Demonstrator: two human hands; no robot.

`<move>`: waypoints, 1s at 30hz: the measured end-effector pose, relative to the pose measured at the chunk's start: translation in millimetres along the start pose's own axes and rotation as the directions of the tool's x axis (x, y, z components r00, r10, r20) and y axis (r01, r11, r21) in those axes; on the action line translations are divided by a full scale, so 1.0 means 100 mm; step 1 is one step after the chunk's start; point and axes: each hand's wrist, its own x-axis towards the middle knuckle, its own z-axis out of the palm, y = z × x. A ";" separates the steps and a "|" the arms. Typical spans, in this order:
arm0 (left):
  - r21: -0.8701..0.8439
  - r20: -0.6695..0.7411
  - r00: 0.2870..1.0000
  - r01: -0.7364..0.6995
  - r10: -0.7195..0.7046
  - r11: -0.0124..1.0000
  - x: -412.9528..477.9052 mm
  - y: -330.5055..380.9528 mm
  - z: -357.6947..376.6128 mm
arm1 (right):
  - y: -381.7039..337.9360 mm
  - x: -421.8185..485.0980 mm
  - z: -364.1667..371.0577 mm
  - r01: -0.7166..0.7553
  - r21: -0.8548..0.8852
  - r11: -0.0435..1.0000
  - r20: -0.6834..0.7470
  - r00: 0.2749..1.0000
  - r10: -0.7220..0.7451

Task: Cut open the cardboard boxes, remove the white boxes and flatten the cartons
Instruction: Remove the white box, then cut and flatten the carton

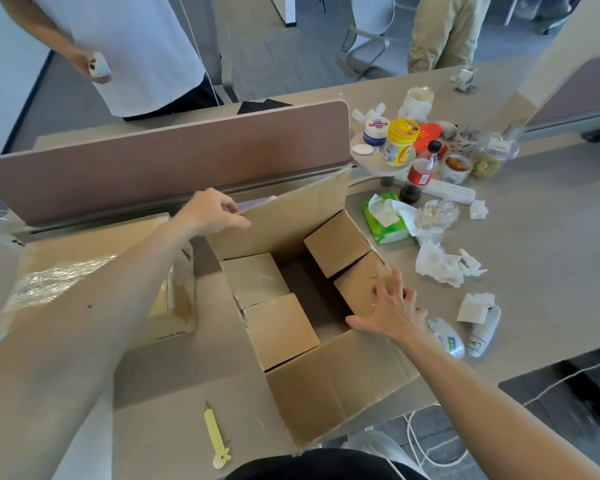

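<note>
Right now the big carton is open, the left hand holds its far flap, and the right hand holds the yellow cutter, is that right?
No. In the head view the yellow cutter lies on the flat cardboard near the person; the right hand rests open on the right side of the big carton. The left hand does hold the far flap.

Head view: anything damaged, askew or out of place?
Yes. The open carton has a ragged tear along its left flap. Crumpled tissues lie scattered on the desk to its right. The yellow cutter lies loose on flat cardboard nearby.
</note>
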 end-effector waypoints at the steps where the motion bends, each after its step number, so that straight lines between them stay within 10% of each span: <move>1: 0.011 -0.094 0.995 0.018 -0.017 1.000 0.03 -0.03 -0.02 | 0.00 -0.01 -0.01 0.006 -0.004 1.000 0.002 1.000 -0.006; 5: 0.197 -0.294 0.951 0.161 -0.098 0.967 0.09 -0.17 0.18 | -0.01 -0.04 -0.03 0.015 -0.043 0.999 0.002 1.000 -0.015; 12: 0.158 0.040 0.969 0.233 -0.242 0.959 0.17 -0.27 0.99 | -0.07 -0.12 0.03 0.008 -0.102 0.995 0.015 1.000 -0.006; 19: 0.129 -0.052 0.975 0.220 -0.215 0.967 -0.05 -0.08 1.21 | -0.16 -0.03 -0.06 -0.021 -0.092 0.996 0.085 0.996 0.029; 24: 0.272 -0.202 0.976 -0.023 0.081 0.962 -0.39 0.31 1.46 | -0.42 0.26 -0.17 0.232 -0.106 0.967 -0.103 0.965 -0.243; 30: 0.510 0.149 0.989 -0.077 0.000 0.857 -0.57 0.52 1.88 | -0.62 0.61 0.07 0.503 -0.435 0.747 0.028 0.837 -0.547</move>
